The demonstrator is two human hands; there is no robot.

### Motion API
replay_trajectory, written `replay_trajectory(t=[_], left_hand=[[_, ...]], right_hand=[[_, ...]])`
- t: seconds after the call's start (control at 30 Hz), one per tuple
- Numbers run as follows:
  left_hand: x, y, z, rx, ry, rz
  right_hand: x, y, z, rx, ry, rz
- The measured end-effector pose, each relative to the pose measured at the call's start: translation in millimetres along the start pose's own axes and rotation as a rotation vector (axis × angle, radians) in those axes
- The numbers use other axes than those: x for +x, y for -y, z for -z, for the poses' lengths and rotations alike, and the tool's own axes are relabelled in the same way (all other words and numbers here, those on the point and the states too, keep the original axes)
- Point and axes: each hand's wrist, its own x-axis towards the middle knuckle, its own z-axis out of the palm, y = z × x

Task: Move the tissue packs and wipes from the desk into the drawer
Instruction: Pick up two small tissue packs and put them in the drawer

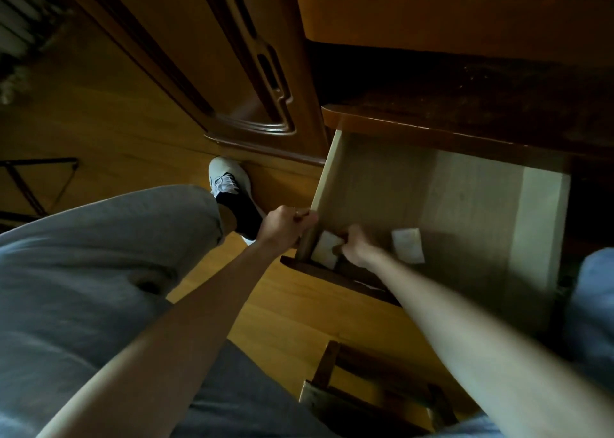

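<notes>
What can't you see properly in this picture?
- Head view: the desk top, cut off by the top edge, so any packs left on it.
- The pack at the right hand: the fingers cover part of it.
- The second pack in the drawer: print too blurred to read.
- What the left hand grips at the drawer's corner: hidden by its fingers.

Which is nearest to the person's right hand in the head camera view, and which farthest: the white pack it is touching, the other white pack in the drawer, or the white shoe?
From the right hand:
1. White pack at the drawer's front left corner: in its grip.
2. Second white pack: on the drawer floor, just to the hand's right.
3. White shoe: on the floor, beyond the left hand.
</notes>
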Motion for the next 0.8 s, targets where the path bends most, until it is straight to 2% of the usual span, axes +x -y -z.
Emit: replay_trajectory(t=[0.17,0.3,0.43,0.53,0.57,0.67,0.7,0.73,0.8], left_hand=[[3,1,1,-0.019,0.028,-0.012],[1,-4,0,0.045,0.009,-0.006],[-3,-9,-1,0.118,-0.001,-0.018],[-6,-13,-1,0.181,-0.018,-0.035],[-6,-14,-1,0.19,-0.016,-0.036],[-6,-16,1,0.165,0.016,-0.036],[-6,-16,1,0.168,0.019,-0.044],[-5,-15,1,0.177,0.017,-0.051],[-5,-14,1,0.177,0.004,-0.05]], right_hand=[[0,-3,-1,0.081,-0.036,-0.006],[-16,5,-16,-0.029,-0.198,0.096],[-21,12,-9,-0.297,-0.094,0.148],[-14,15,0,-0.293,-0.001,0.16],[-13,14,5,-0.257,-0.046,0.176],[-13,0,33,-0.344,-0.462,0.209],[-13,-9,47,-0.382,-0.536,0.166],[-12,-22,60,-0.406,-0.531,0.097],[-14,-52,82,-0.393,-0.357,-0.044]])
